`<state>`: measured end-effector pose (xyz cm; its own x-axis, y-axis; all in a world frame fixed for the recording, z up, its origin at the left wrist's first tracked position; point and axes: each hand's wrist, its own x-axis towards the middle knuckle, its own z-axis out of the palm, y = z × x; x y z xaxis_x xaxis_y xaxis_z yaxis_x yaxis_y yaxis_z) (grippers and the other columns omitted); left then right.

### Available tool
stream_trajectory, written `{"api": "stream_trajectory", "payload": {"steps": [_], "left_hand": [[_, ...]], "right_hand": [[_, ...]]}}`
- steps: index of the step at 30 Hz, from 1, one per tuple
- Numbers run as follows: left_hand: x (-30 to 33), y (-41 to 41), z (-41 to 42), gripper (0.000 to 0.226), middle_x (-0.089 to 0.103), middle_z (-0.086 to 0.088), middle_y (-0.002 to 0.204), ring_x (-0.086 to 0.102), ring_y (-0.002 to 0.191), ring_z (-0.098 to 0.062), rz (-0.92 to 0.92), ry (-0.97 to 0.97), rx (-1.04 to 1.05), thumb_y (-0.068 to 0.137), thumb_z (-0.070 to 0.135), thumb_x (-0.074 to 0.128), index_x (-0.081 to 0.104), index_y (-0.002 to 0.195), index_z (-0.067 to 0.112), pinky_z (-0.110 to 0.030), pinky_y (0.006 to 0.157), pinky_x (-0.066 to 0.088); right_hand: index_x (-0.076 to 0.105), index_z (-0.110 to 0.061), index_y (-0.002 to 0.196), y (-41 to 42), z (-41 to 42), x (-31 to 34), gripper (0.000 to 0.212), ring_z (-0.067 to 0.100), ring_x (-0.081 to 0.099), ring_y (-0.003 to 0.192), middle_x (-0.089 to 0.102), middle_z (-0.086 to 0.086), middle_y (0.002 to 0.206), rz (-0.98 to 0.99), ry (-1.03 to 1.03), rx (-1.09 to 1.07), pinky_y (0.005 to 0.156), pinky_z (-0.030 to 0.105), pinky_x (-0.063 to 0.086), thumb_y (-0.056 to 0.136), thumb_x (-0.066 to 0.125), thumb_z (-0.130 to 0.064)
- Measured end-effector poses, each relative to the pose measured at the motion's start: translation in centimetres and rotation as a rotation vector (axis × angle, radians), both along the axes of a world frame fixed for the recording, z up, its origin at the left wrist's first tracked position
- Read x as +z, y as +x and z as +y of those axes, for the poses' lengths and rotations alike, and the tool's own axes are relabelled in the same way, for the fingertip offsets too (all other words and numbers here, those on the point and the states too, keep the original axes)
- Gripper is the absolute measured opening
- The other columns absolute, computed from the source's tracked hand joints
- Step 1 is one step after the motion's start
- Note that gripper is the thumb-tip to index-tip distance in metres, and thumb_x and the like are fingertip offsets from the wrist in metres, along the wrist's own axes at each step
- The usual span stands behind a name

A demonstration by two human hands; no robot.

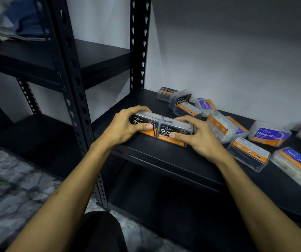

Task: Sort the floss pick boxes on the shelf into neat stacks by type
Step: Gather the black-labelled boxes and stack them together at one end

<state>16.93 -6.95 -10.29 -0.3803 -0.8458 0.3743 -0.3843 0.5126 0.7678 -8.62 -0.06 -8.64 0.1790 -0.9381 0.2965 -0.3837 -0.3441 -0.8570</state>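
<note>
Clamping one Charcoal box each, the left hand (126, 124) and right hand (193, 135) press them side-by-side, seam at twelve o'clock between the thumbs.

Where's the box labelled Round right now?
In the head view, the Round box lies flat at the far right of the shelf, near its front edge, below the Smooth box.

Two black-and-orange charcoal boxes (161, 127) stand side by side, touching, at the shelf (164, 157) front; purple smooth and round boxes (268, 136) lie scattered rightward.
</note>
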Motion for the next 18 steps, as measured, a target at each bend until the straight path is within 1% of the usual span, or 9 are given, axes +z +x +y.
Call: {"api": "stream_trajectory", "payload": {"steps": [3, 9, 12, 14, 15, 18], "left_hand": [[-0.3, -0.2, 0.2, 0.045, 0.069, 0.009, 0.112, 0.064, 0.108, -0.008, 0.005, -0.019, 0.033, 0.076, 0.048, 0.081, 0.066, 0.117, 0.037, -0.033, 0.1, 0.048], [-0.3, -0.3, 0.8, 0.051, 0.066, 0.016, 0.117, 0.061, 0.111, -0.002, -0.004, -0.043, 0.063, 0.077, 0.049, 0.079, 0.062, 0.124, 0.04, -0.024, 0.099, 0.046], [-0.1, -0.2, 1.0, 0.058, 0.064, 0.022, 0.117, 0.058, 0.11, 0.004, -0.014, -0.058, 0.078, 0.076, 0.05, 0.079, 0.057, 0.129, 0.041, -0.012, 0.095, 0.041], [-0.1, -0.1, 1.1, 0.065, 0.063, 0.022, 0.115, 0.058, 0.106, 0.007, -0.005, -0.058, 0.094, 0.072, 0.051, 0.081, 0.054, 0.13, 0.04, -0.006, 0.09, 0.039], [-0.1, -0.1, 1.1, 0.067, 0.063, 0.021, 0.113, 0.059, 0.105, 0.007, 0.0, -0.052, 0.107, 0.071, 0.052, 0.082, 0.053, 0.13, 0.039, -0.007, 0.089, 0.04], [-0.3, 0.0, 0.9, 0.064, 0.065, 0.02, 0.107, 0.06, 0.101, 0.004, -0.009, -0.021, 0.137, 0.068, 0.055, 0.083, 0.057, 0.122, 0.034, -0.017, 0.09, 0.044]], "right_hand": [[0.069, -0.02, 0.113, 0.0, 0.1, -0.2, 0.038, 0.012, 0.067, 0.104, 0.072, -0.005, 0.108, -0.018, 0.008, -0.007, 0.095, 0.038, 0.054, 0.078, 0.083, -0.017], [0.068, -0.021, 0.115, 0.1, 0.3, -0.1, 0.038, 0.012, 0.067, 0.105, 0.071, -0.005, 0.109, -0.015, 0.008, -0.014, 0.095, 0.039, 0.054, 0.079, 0.081, -0.017], [0.068, -0.02, 0.115, 0.1, 0.5, -0.2, 0.039, 0.011, 0.067, 0.105, 0.072, -0.006, 0.109, -0.022, -0.002, -0.014, 0.094, 0.038, 0.054, 0.078, 0.082, -0.017], [0.068, -0.019, 0.115, 0.1, 0.6, -0.2, 0.039, 0.011, 0.067, 0.104, 0.072, -0.006, 0.108, -0.023, -0.012, -0.01, 0.093, 0.035, 0.054, 0.078, 0.082, -0.016], [0.068, -0.018, 0.115, 0.1, 0.7, -0.2, 0.039, 0.01, 0.067, 0.103, 0.072, -0.006, 0.107, -0.02, -0.017, -0.01, 0.093, 0.033, 0.054, 0.079, 0.082, -0.015], [0.068, -0.018, 0.116, 0.1, 0.7, -0.3, 0.04, 0.009, 0.067, 0.103, 0.072, -0.006, 0.107, -0.013, -0.021, -0.009, 0.093, 0.032, 0.054, 0.079, 0.082, -0.014]]}}
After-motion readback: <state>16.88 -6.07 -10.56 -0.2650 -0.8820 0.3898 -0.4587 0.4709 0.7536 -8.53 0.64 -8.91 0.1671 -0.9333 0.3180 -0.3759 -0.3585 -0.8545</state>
